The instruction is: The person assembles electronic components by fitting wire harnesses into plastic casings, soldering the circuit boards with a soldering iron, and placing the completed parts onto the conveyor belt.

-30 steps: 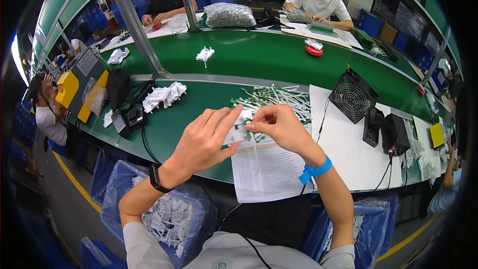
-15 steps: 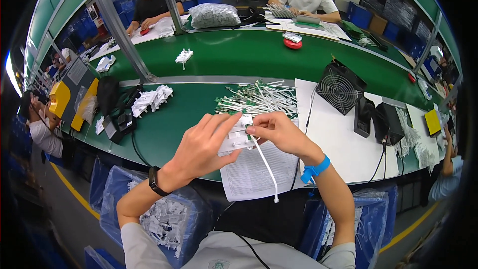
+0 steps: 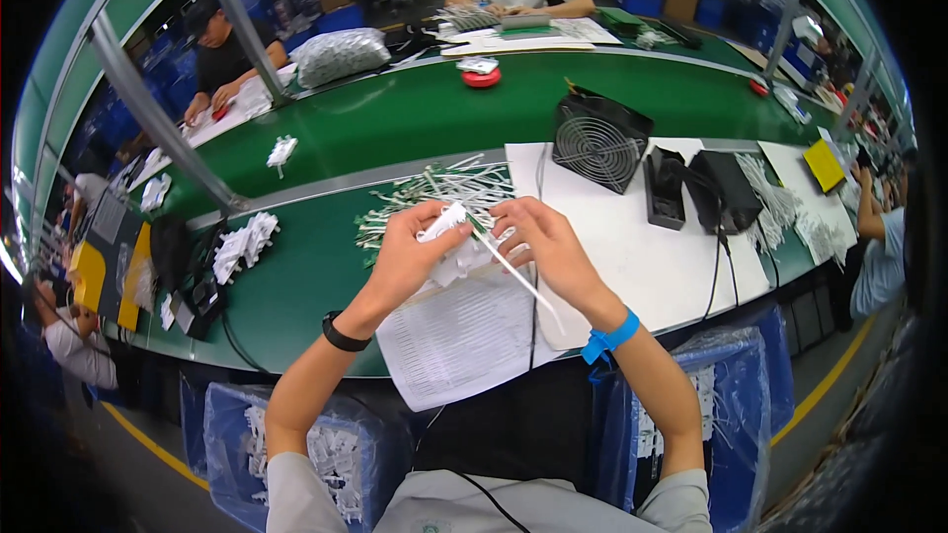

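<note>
My left hand (image 3: pixel 415 255) and my right hand (image 3: pixel 546 242) meet above the green bench. Between them I hold a small white part (image 3: pixel 456 237) with a long thin white strip (image 3: pixel 513 271) that hangs down toward me. The left fingers pinch the top of the white part. The right fingers close on the strip beside it. Just behind my hands lies a loose pile of thin white strips (image 3: pixel 434 192). Under my hands a printed sheet of paper (image 3: pixel 464 336) hangs over the bench edge.
A black fan (image 3: pixel 597 138) and black boxes (image 3: pixel 696 188) with cables stand on a white mat (image 3: pixel 632 237) to the right. White parts (image 3: pixel 245 242) lie at the left. Blue bins (image 3: pixel 232 434) of white parts flank my legs. Other people work across the green table (image 3: pixel 415 109).
The camera view has shifted left and nearer. My hands stay together on the white part; the long strip now slants down to the right instead of hanging straight.
</note>
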### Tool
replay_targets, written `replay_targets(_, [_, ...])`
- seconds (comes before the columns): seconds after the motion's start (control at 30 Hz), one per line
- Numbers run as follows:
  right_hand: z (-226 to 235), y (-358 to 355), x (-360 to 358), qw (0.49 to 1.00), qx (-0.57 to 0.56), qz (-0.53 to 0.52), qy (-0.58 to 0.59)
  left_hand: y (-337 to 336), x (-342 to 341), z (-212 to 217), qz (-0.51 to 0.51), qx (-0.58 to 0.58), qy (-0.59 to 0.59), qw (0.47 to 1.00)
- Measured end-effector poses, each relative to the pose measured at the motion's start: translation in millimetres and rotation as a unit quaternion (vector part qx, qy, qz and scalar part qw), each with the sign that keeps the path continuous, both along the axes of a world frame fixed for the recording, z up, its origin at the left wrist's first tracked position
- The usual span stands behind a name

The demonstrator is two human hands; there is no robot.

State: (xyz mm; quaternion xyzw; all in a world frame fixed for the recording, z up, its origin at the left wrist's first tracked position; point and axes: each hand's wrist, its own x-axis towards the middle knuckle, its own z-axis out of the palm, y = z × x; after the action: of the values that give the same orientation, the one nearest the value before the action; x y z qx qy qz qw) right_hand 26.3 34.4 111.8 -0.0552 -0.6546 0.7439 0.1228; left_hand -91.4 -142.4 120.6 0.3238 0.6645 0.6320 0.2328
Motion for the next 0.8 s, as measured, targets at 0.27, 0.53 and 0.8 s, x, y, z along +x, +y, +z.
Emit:
replay_targets(0.27, [-6.6,40.2,38.1,0.934,0.306,-0.184,-0.026,114.3,3.0,-29.5,0.041,0.059,0.078,0.994])
replay_targets(0.53, [-56.4,55.7,44.1,0.844,0.473,-0.25,-0.035,185.5,25.3,-69.3,-0.033,-0.034,-0.193,0.98])
replay_targets(0.8, [-67.8,174.6,76.5,0.849,0.105,-0.516,-0.037,169.6,30.2,-71.8,-0.223,-0.169,-0.084,0.956])
